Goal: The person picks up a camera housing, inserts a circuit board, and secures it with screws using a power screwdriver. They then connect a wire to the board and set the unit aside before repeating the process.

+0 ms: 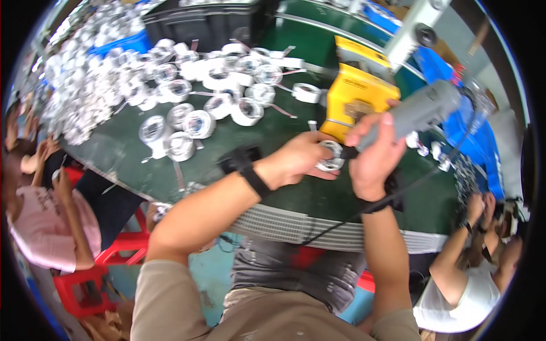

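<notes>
My left hand (296,158) pinches a small round white part (330,156) with a dark ring inside, held just above the green table. In my right hand (378,148) is a grey corded power tool (418,116), which looks like an electric screwdriver. Its dark tip points left and meets the edge of the white part, though my fingers partly hide the contact. Just beyond my hands stands a yellow box (361,91) with dark pieces in it. Many similar round white parts (199,124), some with short strips hanging off, lie to the left.
A black crate (199,25) stands at the back. White parts heap up (85,85) at the far left beside a blue bin (122,44). The tool's black cable (421,184) crosses my right forearm. Other people sit at both sides, near red stools (82,290).
</notes>
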A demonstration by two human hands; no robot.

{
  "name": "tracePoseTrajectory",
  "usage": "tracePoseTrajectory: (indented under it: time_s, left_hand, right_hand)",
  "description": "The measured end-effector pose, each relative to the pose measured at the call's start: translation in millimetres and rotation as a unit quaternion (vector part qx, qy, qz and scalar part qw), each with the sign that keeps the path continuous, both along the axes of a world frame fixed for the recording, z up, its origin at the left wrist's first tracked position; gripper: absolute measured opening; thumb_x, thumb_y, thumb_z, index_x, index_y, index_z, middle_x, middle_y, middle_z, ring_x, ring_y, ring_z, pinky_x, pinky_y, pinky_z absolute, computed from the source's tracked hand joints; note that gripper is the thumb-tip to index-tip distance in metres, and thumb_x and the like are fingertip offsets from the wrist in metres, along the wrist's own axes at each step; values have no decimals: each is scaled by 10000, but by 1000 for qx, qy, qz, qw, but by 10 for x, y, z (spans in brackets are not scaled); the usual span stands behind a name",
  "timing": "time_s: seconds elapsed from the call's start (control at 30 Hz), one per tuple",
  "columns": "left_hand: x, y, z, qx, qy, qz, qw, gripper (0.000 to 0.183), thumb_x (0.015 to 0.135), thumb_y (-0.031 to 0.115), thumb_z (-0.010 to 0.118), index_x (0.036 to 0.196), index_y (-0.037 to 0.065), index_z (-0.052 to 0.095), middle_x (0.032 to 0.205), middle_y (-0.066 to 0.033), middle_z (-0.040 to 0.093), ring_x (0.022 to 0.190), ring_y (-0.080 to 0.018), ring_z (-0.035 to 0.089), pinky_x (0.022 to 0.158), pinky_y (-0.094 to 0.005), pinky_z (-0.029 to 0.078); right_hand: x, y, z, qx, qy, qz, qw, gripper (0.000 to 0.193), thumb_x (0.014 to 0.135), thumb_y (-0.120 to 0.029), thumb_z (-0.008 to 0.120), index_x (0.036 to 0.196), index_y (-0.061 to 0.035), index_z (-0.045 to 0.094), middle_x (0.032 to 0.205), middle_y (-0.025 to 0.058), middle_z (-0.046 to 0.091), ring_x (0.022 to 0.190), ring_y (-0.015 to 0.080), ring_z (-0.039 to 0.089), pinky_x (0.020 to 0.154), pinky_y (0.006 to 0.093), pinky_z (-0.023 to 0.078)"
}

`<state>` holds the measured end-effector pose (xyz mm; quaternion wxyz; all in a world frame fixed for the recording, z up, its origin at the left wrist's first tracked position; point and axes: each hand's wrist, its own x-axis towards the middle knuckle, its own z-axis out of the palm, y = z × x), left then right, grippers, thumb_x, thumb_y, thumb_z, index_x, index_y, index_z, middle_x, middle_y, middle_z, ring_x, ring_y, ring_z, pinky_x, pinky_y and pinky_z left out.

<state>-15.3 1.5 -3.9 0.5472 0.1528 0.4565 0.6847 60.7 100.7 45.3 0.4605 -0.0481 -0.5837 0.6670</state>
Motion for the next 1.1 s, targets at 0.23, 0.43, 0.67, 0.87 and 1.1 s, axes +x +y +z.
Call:
tracePoseTrajectory:
  time_s: [0.23, 0.43, 0.67, 0.87, 1.1]
  left_hand:
    - [27, 31, 34, -31, 21, 12, 999, 326, 880, 13, 512, 1193, -55, 450, 1063, -163, 576, 878, -263, 649, 760, -396, 587]
    - [16, 26, 17, -25, 35, -3, 999, 335, 884, 3, 487, 1209, -64, 447, 1072, -158, 559, 879, -248, 639, 764, -375, 590]
    - [23, 7, 30, -20, 42, -5, 999, 337, 896, 9, 476, 1222, -66, 443, 1074, -153, 553, 864, -242, 637, 757, -360, 593]
    - [61, 92, 3, -9, 51, -21, 998, 318, 901, 11, 479, 1211, -56, 474, 1063, -146, 577, 872, -246, 641, 750, -362, 592]
    - [-19, -60, 13, -11, 36, -15, 999, 355, 925, 37, 485, 1267, -43, 436, 1091, -150, 601, 935, -257, 650, 821, -399, 566]
  right_hand:
    - [43, -33, -20, 68, 3, 6, 998, 318, 976, -167, 405, 1245, -15, 330, 656, 82, 468, 480, 163, 459, 469, 301, 424]
    - [47, -78, 42, 3, 8, -7, 1000, 376, 959, -187, 417, 1251, 30, 318, 646, 78, 480, 484, 154, 478, 481, 285, 435]
    - [50, -76, -3, -1, 8, -1, 1000, 353, 984, -188, 380, 1292, -23, 329, 662, 70, 435, 500, 163, 446, 486, 303, 411]
    - [117, -25, 6, -5, 11, 0, 1000, 355, 983, -192, 394, 1291, -26, 332, 658, 63, 438, 503, 157, 449, 482, 298, 414]
    - [6, -55, -31, 42, 19, 15, 999, 327, 969, -182, 417, 1237, -13, 335, 626, 78, 480, 472, 160, 480, 454, 296, 431]
